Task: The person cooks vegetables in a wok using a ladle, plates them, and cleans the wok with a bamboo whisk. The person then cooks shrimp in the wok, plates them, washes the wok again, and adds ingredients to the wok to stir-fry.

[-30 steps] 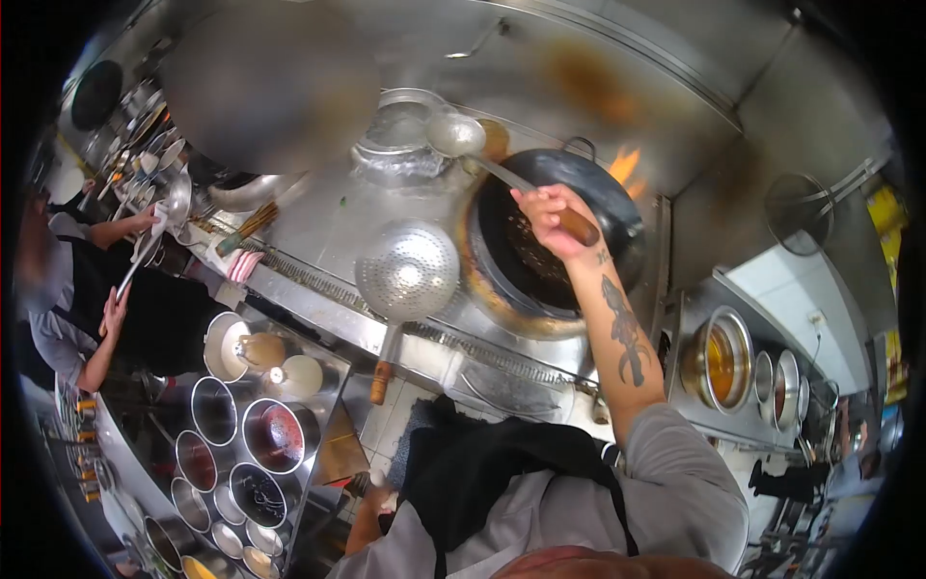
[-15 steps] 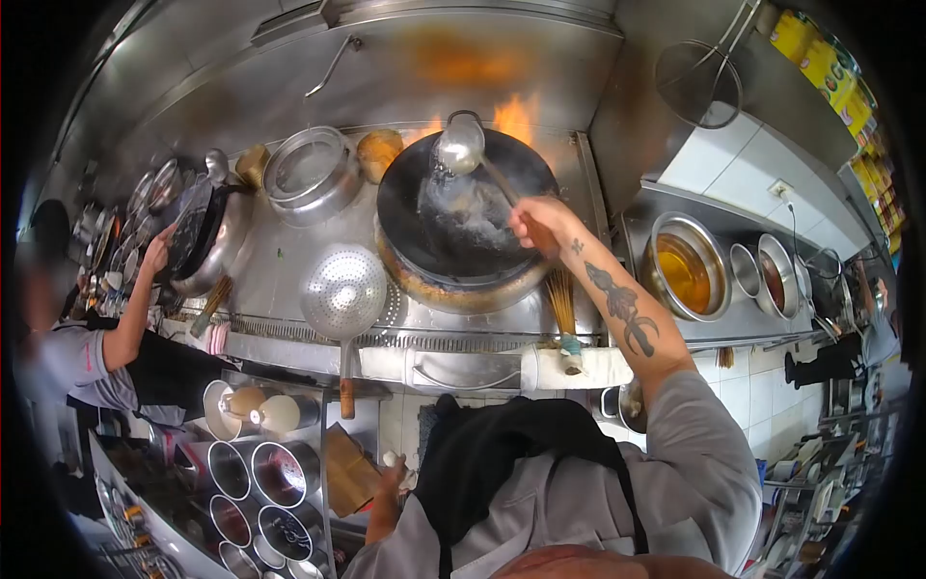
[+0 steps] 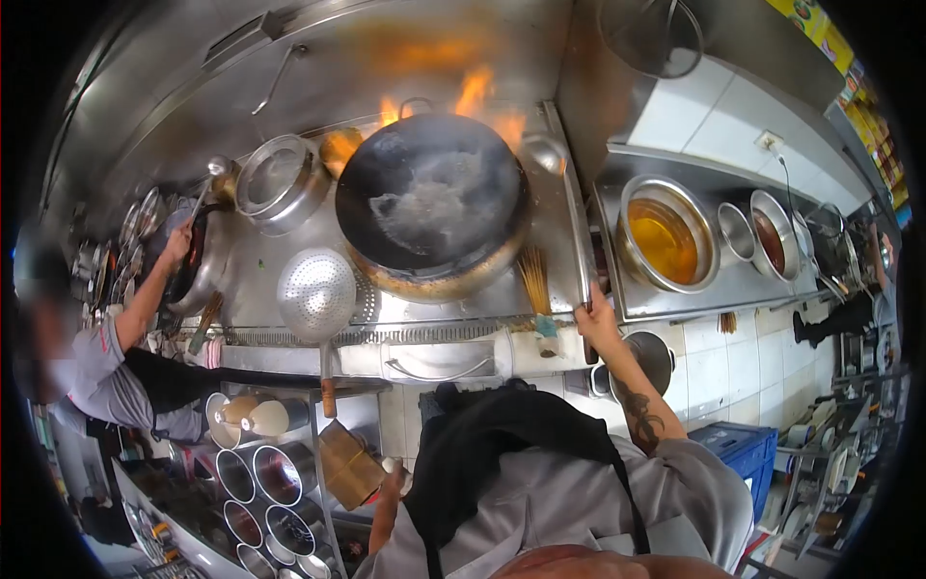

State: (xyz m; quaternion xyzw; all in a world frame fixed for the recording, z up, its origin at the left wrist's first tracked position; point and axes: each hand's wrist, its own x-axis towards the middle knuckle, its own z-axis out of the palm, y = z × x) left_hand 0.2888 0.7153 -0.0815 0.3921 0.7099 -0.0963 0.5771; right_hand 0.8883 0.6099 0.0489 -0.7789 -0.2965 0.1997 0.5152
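My right hand (image 3: 600, 320) is closed round the handle of a ladle (image 3: 545, 152), whose bowl rests right of the wok. The black wok (image 3: 362, 217) sits on the burner with pale, steaming liquid inside and flames behind it. Low in the view, my left hand (image 3: 390, 484) is closed on something pale that I cannot make out, beside a brown cardboard piece (image 3: 349, 467). A perforated skimmer (image 3: 316, 294) lies left of the wok, and a bamboo brush (image 3: 534, 288) lies between the wok and my right hand.
A lidded pot (image 3: 282, 183) stands at the back left. On the right counter are a bowl of orange liquid (image 3: 666, 236) and smaller pots. Seasoning containers (image 3: 280, 473) stand lower left. Another person (image 3: 106, 357) works at the far left; a blue crate (image 3: 738, 454) is lower right.
My right hand and the ladle have moved from over the wok to its right side. Pale liquid now shows in the wok, which looked dark a second ago. The view has turned.
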